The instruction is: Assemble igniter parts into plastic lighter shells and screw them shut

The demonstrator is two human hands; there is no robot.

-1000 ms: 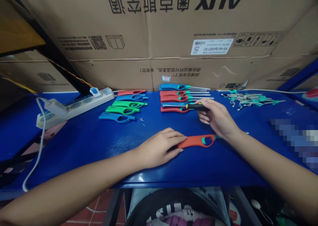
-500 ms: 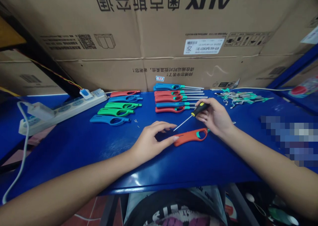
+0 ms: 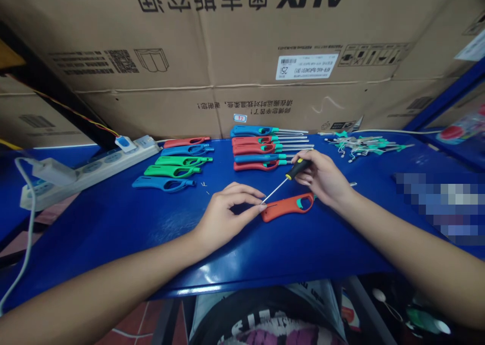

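Note:
My right hand (image 3: 320,176) is closed round the black and yellow handle of a screwdriver (image 3: 276,189), whose shaft slants down to the left. The tip ends at the fingertips of my left hand (image 3: 231,208), where thumb and forefinger pinch together; whatever lies between them is too small to make out. Just right of those fingertips an orange-red lighter (image 3: 288,207) with a green trigger lies flat on the blue table (image 3: 227,264). Its metal end is partly hidden behind my right hand. Several tiny screws (image 3: 204,185) lie left of my left hand.
Several lighter shells (image 3: 170,183) lie at the left, beside a white power strip (image 3: 94,170). Lighters with metal rods (image 3: 253,158) are stacked at the back centre. Wired green and metal parts (image 3: 364,145) form a pile at the back right. A cardboard box (image 3: 212,47) stands behind.
My left thumb and forefinger have closed together, and the screwdriver tip has come down to them. The whole view has shifted slightly.

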